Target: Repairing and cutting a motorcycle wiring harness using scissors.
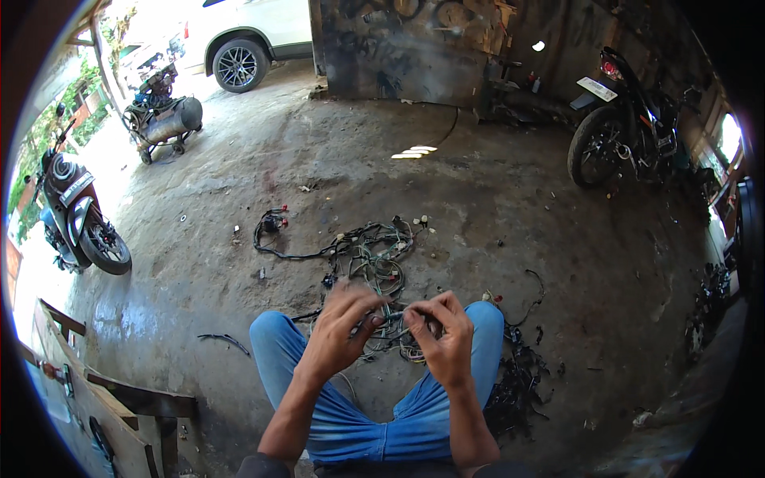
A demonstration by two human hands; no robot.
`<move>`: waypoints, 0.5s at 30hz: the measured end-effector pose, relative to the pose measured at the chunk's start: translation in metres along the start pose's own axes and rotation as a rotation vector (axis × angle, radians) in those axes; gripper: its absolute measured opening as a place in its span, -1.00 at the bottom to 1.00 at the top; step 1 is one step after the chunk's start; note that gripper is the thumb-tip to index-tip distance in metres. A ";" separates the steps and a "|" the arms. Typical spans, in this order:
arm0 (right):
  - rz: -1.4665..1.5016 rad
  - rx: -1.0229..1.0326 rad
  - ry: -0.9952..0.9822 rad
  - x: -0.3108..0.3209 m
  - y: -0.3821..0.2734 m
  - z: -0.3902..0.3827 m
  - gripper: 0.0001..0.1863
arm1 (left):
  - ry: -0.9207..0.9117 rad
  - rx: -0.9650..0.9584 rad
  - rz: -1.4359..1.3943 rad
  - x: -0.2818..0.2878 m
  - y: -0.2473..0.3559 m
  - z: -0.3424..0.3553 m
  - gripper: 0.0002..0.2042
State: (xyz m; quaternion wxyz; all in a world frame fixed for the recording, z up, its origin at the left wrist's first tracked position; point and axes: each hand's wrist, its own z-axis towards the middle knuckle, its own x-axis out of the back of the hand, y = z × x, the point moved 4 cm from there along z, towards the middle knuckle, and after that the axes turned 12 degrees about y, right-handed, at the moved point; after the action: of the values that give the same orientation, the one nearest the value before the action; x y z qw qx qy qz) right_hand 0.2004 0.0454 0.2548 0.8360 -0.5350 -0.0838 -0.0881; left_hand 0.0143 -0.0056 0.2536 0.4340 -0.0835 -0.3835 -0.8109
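Note:
Between my knees, both hands are raised over a tangled wiring harness (373,253) spread on the floor. My left hand (341,328) pinches a bundle of wires between thumb and forefinger; its upper fingers are smeared by motion. Close beside it, my right hand (443,334) has thumb and fingertips closed on the same wires (393,315). Green and pale strands run from there down to the heap. Black-wrapped branches with small red and white connectors reach out to the far left, ending near a dark connector cluster (272,222).
Black scraps (518,381) lie beside my right leg, with a short black strip (224,342) on the left. A wooden bench (143,398) stands at lower left. Farther out are a scooter (84,215), an air compressor (171,118), a motorcycle (629,131) and a white car (279,28).

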 end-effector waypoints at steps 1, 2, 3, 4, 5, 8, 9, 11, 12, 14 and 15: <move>-0.033 0.055 0.009 -0.002 0.001 0.007 -0.86 | -0.271 0.133 -0.205 -0.010 -0.010 -0.007 -0.79; -0.041 0.022 -0.004 -0.005 0.007 0.014 -0.83 | -0.269 0.213 -0.259 -0.013 -0.013 -0.010 -0.80; -0.038 0.027 -0.005 -0.011 0.013 0.018 -0.83 | -0.263 0.211 -0.256 -0.016 -0.011 -0.014 -0.80; -0.025 0.072 0.051 -0.016 0.016 0.021 -0.79 | -0.254 0.306 -0.226 -0.019 -0.011 -0.016 -0.80; -0.014 0.116 0.107 -0.020 0.016 0.022 -0.75 | -0.246 0.401 -0.198 -0.022 -0.012 -0.018 -0.79; -0.062 0.144 0.259 -0.023 0.004 0.004 -0.66 | -0.159 0.626 -0.321 -0.027 -0.022 -0.028 -0.69; -0.085 0.162 0.343 -0.019 0.002 -0.006 -0.64 | -0.135 0.832 -0.463 -0.030 -0.027 -0.033 -0.66; 0.021 0.058 0.284 -0.017 0.017 -0.035 -0.66 | -0.130 0.908 -0.595 -0.032 -0.021 -0.032 -0.60; 0.145 -0.152 0.141 -0.023 0.029 -0.048 -0.67 | -0.175 0.983 -0.687 -0.032 -0.021 -0.033 -0.59; 0.268 -0.407 -0.017 -0.036 0.031 -0.058 -0.74 | -0.215 1.075 -0.801 -0.034 -0.019 -0.039 -0.55; 0.267 -0.415 -0.012 -0.040 0.032 -0.060 -0.74 | -0.223 1.080 -0.799 -0.032 -0.017 -0.041 -0.55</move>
State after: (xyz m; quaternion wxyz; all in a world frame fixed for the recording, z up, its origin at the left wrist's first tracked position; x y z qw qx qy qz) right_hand 0.1723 0.0067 0.1924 0.7118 -0.7023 0.0025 0.0109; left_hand 0.0288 -0.0077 0.2009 0.0401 0.2099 -0.7784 -0.5903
